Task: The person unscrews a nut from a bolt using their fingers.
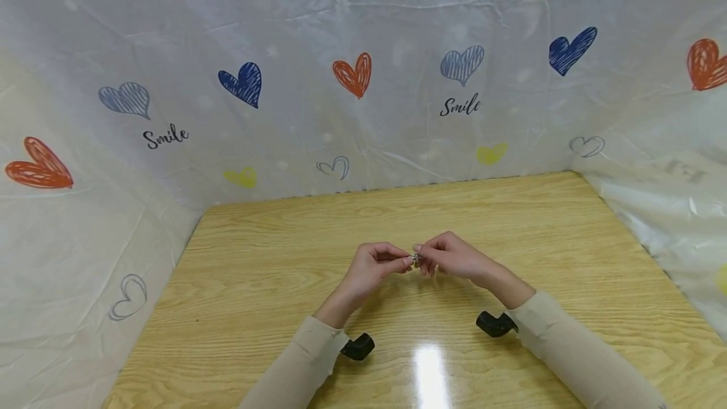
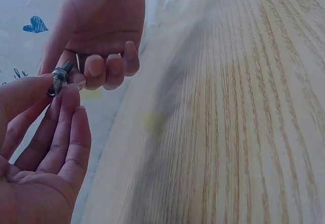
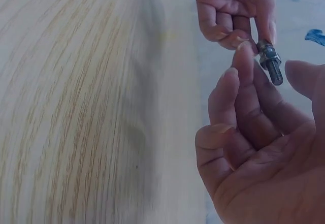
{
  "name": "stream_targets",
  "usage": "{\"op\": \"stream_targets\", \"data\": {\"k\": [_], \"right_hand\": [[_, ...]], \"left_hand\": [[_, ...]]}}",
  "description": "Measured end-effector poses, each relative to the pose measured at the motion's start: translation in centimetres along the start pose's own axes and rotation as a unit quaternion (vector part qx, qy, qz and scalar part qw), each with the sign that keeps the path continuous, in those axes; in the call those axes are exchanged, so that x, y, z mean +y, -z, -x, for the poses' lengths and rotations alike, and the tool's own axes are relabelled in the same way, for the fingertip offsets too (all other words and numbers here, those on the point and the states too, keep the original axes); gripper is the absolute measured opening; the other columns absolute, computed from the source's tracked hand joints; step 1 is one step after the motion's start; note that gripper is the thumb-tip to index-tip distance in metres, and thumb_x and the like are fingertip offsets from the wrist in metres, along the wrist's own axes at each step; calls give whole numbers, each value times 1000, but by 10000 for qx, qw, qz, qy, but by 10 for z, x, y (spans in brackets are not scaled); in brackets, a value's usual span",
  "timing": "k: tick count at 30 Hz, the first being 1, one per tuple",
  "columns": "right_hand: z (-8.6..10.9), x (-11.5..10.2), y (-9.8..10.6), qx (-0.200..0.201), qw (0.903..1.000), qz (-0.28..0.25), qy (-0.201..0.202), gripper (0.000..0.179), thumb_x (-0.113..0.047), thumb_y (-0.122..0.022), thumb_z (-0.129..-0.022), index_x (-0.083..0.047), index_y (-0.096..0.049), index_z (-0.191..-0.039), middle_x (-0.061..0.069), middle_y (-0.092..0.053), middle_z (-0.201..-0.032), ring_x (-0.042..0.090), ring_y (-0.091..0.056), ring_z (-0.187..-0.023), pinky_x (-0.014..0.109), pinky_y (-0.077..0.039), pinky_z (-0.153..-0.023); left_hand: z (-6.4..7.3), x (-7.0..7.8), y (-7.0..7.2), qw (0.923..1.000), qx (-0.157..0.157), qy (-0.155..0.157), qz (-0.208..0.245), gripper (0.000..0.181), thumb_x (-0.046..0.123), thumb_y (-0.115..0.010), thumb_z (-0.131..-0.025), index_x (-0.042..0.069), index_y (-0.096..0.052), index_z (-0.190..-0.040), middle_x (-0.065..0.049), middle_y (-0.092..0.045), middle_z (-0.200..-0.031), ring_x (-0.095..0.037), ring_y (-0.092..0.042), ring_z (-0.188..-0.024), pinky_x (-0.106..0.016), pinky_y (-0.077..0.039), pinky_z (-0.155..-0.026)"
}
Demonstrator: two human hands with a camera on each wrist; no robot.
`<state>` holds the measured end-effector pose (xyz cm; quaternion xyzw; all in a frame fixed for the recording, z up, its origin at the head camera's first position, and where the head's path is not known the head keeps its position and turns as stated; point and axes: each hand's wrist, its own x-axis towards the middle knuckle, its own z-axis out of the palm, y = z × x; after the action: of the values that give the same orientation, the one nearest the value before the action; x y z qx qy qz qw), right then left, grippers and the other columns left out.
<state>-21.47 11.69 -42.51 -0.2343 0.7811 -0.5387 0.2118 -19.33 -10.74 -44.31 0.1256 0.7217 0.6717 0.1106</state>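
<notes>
A small metal bolt with a hex nut on it point(image 3: 270, 61) is held in the air between the two hands. My left hand point(image 1: 370, 269) pinches its rounded end between thumb and fingertips. The threaded end points towards my right hand point(image 1: 457, 259). In the right wrist view, the right thumb point(image 3: 303, 77) stands off to one side of the threads, apart from them. The right fingers, loosely bent, lie close beside the nut. In the left wrist view, the bolt point(image 2: 60, 78) partly overlaps the right fingertips.
Below the hands is a wood-grain table point(image 1: 272, 295), with a bright light reflection near its front. A pale plastic sheet point(image 1: 295, 125) printed with hearts hangs behind and along both sides. A black wrist mount point(image 1: 359, 347) juts from the left sleeve, another point(image 1: 495, 324) from the right.
</notes>
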Motion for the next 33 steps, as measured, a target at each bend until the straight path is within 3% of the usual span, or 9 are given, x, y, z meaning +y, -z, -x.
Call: {"op": "stream_targets", "data": {"k": [5,9,12,17,22,26,33], "right_hand": [[-1,3,-1,-88,9999,-58,78,43,-29,-53,-109,7,-70,-94,25,-66,-86,37,-56,-74,31,-42,-59],[1,3,1,-155,9995,-162,207,29,-23,-56,-108,2,-69,-106,26,-65,-95,40,-56,-77,34,-45,-61],[4,2,2,-191,9989,-324,296,22,-19,-59,-106,-1,-65,-118,24,-63,-104,42,-58,-83,36,-48,-63],[6,0,3,-120,9987,-426,248,28,-20,-58,-106,-1,-59,-128,17,-59,-116,46,-60,-94,41,-52,-72],[4,0,3,143,9999,-63,-10,36,-32,-52,-109,-1,-70,-114,21,-66,-108,46,-63,-92,40,-52,-69],[2,3,1,115,9999,64,-91,46,-34,-51,-110,4,-72,-100,20,-70,-94,46,-64,-88,36,-51,-65],[1,7,2,-15,9999,100,105,34,-28,-55,-108,2,-72,-104,24,-67,-95,43,-57,-81,31,-46,-59]], "left_hand": [[0,0,0,10000,-51,-20,20,14,5,-73,-95,-4,-76,-106,-13,-76,-105,-31,-73,-93,-46,-61,-90],[0,0,-1,10000,-42,19,26,14,6,-74,-95,-3,-76,-105,-13,-76,-103,-37,-72,-96,-50,-60,-92],[-1,-1,-1,10000,-10,45,29,13,5,-73,-95,-3,-76,-105,-11,-76,-102,-33,-73,-94,-48,-61,-91],[-3,-3,-1,9999,-6,16,128,12,1,-72,-94,-5,-75,-105,-11,-75,-102,-23,-73,-89,-43,-62,-89],[-2,-2,-1,10000,-22,26,94,12,1,-72,-95,-5,-75,-105,-12,-76,-101,-28,-74,-92,-51,-60,-92],[-2,-1,-2,10000,-24,36,32,13,4,-73,-95,-4,-76,-105,-12,-76,-103,-27,-74,-92,-50,-60,-92],[-3,-1,-1,9999,-84,70,126,15,8,-74,-95,-3,-76,-106,-14,-75,-105,-23,-73,-92,-52,-59,-94]]}}
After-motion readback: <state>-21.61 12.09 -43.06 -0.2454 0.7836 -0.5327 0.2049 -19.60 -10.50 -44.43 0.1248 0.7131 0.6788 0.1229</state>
